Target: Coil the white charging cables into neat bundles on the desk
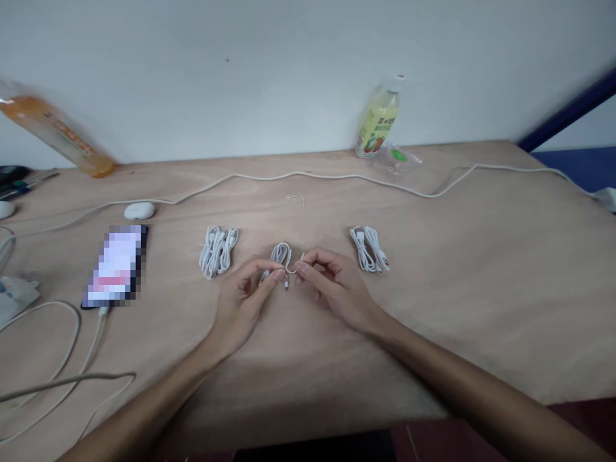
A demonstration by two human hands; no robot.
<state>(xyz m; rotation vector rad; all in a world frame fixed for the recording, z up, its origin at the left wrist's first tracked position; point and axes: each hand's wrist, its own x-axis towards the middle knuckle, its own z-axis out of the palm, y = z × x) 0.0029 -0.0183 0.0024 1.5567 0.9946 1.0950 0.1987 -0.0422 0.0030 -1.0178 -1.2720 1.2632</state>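
Observation:
My left hand [245, 298] and my right hand [332, 285] meet at the middle of the wooden table [481, 276]. Both pinch a small bundled white cable [282, 255] between thumb and fingers, and a short loop of it shows between the fingertips. Another coiled white cable bundle [218, 250] lies to the left of my hands. A third bundle [369, 249] lies to the right. A small loose wire tie [298, 197] rests farther back on the table.
A phone [117, 264] with a plugged-in cable lies at the left, next to a white earbud case [139, 210]. A long white cord [337, 176] runs across the back. A yellow-green drink bottle [378, 119] stands by the wall, an orange bottle [52, 131] leans at far left.

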